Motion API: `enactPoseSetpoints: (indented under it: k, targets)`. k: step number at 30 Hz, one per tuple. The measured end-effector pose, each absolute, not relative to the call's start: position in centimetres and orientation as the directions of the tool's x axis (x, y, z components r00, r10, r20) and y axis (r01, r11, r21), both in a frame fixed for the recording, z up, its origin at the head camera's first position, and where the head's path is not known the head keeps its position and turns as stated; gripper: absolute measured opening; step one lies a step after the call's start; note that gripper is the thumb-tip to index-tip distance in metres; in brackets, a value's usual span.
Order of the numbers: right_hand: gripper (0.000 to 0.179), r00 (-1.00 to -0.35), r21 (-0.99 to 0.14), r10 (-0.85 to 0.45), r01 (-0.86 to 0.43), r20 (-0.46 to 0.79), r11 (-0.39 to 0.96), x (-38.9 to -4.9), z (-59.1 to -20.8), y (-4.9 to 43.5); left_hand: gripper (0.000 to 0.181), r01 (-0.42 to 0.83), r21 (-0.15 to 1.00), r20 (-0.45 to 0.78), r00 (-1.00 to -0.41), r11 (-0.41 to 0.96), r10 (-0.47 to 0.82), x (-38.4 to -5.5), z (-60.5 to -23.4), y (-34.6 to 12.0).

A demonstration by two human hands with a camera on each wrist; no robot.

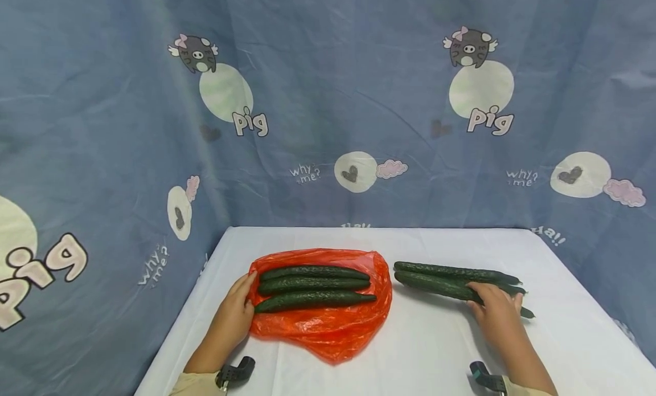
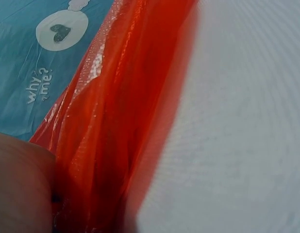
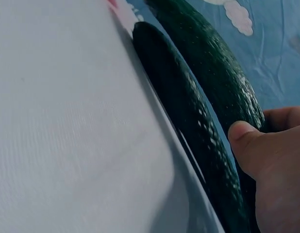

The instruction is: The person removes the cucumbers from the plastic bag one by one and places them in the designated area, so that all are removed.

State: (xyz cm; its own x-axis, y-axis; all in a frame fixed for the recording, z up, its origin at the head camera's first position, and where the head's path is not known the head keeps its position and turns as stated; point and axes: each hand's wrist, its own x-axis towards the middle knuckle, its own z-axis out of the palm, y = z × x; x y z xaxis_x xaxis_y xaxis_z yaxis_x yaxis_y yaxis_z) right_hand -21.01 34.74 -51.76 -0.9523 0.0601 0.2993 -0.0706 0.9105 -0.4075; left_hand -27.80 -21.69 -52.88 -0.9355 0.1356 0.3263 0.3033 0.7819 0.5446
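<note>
A red plastic bag [image 1: 333,339] lies spread on the table, with three dark green cucumbers [image 1: 312,298] side by side on it. My left hand [image 1: 233,313] holds the bag's left edge; in the left wrist view, the red film [image 2: 111,121] runs up beside the hand. To the right of the bag lie more cucumbers [image 1: 456,270], close together and slightly slanted. My right hand [image 1: 499,313] grips one cucumber [image 3: 213,63] near its right end, thumb [image 3: 244,133] on the near side and fingers beyond. A second cucumber [image 3: 189,107] runs alongside it.
A white cloth [image 1: 420,350] covers the table. Behind and to the left hangs a blue curtain [image 1: 328,99] printed with pigs and lettering. Dark wrist straps [image 1: 236,373] sit at both sleeve ends.
</note>
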Motion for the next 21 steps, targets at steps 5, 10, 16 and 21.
enactPoseSetpoints:
  k: [5, 10, 16, 21]
  targets:
    - [0.045, -0.960, -0.405, 0.051, -0.068, 0.276, 0.912, -21.2, -52.0, 35.3, 0.070, 0.295, 0.549, 0.318, -0.939, 0.782, 0.130, -27.8, -52.7, -21.8]
    - [0.047, -0.976, -0.411, 0.059, -0.032, 0.208, 0.911, -21.1, -52.4, 35.6, 0.070, 0.298, 0.549, 0.314, -0.940, 0.781, 0.137, -27.8, -52.9, -21.8]
    - [0.047, -0.975, -0.415, 0.062, -0.034, 0.214, 0.909, -21.1, -52.8, 35.8, 0.070, 0.291, 0.547, 0.303, -0.943, 0.785, 0.138, -27.8, -52.8, -21.7]
    - [0.045, -0.958, -0.408, 0.074, -0.048, 0.276, 0.912, -21.4, -53.2, 35.6, 0.071, 0.300, 0.540, 0.315, -0.938, 0.786, 0.141, -27.7, -52.7, -21.7]
